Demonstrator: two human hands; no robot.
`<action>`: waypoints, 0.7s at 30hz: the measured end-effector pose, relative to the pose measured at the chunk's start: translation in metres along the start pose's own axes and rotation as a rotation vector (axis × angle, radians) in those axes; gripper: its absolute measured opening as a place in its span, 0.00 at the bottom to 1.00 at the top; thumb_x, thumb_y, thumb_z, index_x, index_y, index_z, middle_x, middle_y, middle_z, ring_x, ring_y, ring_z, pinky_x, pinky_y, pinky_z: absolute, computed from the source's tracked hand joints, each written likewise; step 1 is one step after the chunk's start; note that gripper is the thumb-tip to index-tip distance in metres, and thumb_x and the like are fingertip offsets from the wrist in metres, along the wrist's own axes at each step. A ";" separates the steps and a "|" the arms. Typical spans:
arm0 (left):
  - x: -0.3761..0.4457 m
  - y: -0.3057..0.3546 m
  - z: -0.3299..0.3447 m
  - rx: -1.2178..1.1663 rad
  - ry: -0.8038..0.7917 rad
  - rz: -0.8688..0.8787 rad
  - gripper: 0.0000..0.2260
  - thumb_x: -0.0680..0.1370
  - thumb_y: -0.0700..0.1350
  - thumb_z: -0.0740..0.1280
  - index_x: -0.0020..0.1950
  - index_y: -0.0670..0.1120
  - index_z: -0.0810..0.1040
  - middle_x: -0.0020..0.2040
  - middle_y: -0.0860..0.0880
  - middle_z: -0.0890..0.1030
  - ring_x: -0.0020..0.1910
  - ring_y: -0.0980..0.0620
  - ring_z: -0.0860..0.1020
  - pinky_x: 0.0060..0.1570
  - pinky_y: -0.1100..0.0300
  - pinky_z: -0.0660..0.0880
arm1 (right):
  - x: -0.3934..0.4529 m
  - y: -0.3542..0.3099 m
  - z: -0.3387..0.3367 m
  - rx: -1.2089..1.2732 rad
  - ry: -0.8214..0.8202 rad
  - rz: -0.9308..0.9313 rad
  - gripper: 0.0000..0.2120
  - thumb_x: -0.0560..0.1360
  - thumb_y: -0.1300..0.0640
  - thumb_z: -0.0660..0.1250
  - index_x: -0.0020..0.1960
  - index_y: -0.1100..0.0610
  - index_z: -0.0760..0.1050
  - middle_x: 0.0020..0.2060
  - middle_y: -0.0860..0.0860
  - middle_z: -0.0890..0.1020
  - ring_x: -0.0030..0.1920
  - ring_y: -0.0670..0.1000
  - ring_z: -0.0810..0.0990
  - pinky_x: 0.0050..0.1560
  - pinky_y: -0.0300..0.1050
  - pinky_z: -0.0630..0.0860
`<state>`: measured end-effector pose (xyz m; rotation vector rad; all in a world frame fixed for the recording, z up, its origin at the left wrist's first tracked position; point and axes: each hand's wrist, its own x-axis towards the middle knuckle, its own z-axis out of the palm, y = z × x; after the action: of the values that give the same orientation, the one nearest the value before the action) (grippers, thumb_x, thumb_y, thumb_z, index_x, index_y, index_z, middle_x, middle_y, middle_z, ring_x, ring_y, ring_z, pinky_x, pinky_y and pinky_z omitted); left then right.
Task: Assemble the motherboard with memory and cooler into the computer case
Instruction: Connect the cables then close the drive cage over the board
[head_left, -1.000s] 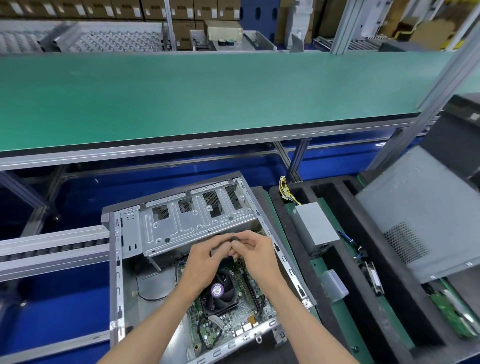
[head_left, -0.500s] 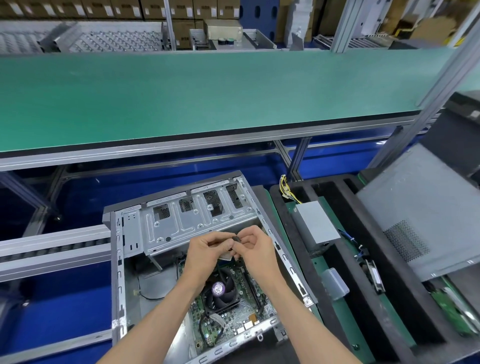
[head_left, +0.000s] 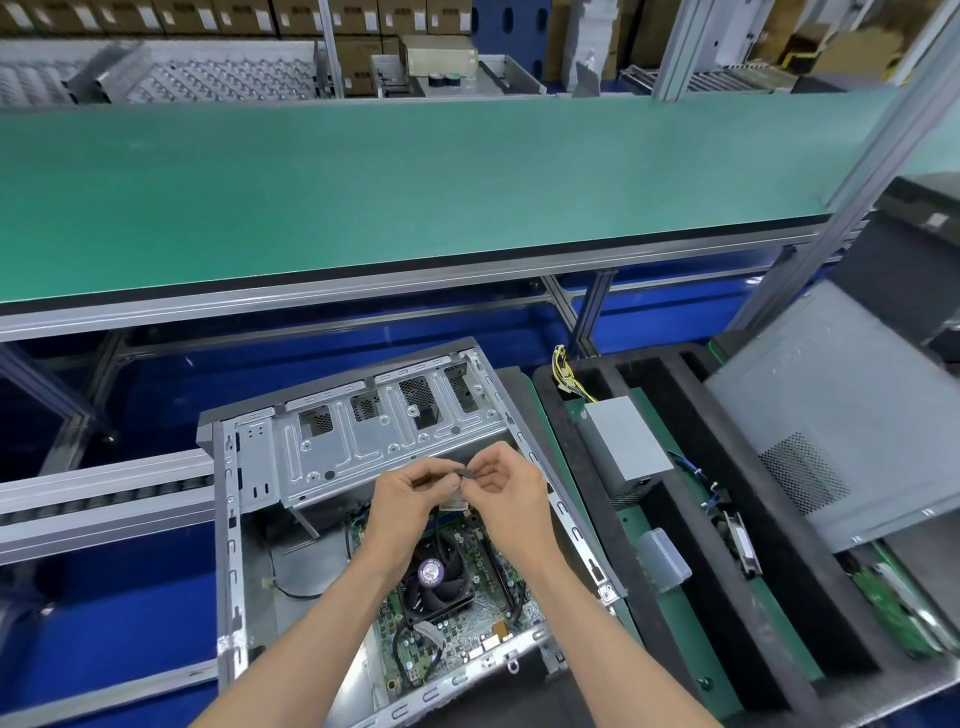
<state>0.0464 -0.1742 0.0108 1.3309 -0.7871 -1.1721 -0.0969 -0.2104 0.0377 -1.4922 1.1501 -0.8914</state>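
green conveyor belt (head_left: 415, 192), stacked cardboard boxes (head_left: 358, 57)

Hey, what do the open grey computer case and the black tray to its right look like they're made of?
Open grey computer case: bare sheet metal, likely steel, with a dull silver sheen and stamped ribs and holes. Black tray: probably foam, matte, light-absorbing, with thick soft-edged walls.

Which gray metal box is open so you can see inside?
The computer case under the hands is open, showing its motherboard and cooler fan. The power supply and the gray case at right are closed.
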 end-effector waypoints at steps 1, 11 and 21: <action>0.000 0.000 0.000 -0.003 -0.001 -0.002 0.07 0.74 0.37 0.74 0.47 0.48 0.87 0.45 0.43 0.86 0.45 0.48 0.85 0.45 0.63 0.79 | 0.000 0.001 0.000 -0.001 0.000 0.009 0.07 0.72 0.61 0.75 0.44 0.54 0.77 0.37 0.50 0.82 0.39 0.48 0.82 0.44 0.44 0.82; -0.005 -0.002 -0.001 0.127 0.024 0.051 0.07 0.77 0.45 0.72 0.50 0.55 0.87 0.45 0.49 0.87 0.48 0.51 0.85 0.49 0.63 0.80 | 0.002 0.001 0.000 0.042 -0.018 0.060 0.04 0.75 0.65 0.70 0.46 0.57 0.80 0.36 0.54 0.83 0.35 0.51 0.82 0.35 0.40 0.77; -0.014 0.006 0.008 0.355 0.128 0.169 0.08 0.77 0.48 0.72 0.46 0.62 0.84 0.42 0.58 0.86 0.44 0.60 0.83 0.46 0.62 0.75 | 0.003 0.006 0.004 -0.058 -0.009 0.070 0.02 0.77 0.59 0.70 0.47 0.56 0.77 0.39 0.54 0.82 0.40 0.54 0.83 0.42 0.51 0.82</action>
<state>0.0365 -0.1644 0.0197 1.5781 -1.0251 -0.8291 -0.0935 -0.2122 0.0304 -1.4921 1.2238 -0.8092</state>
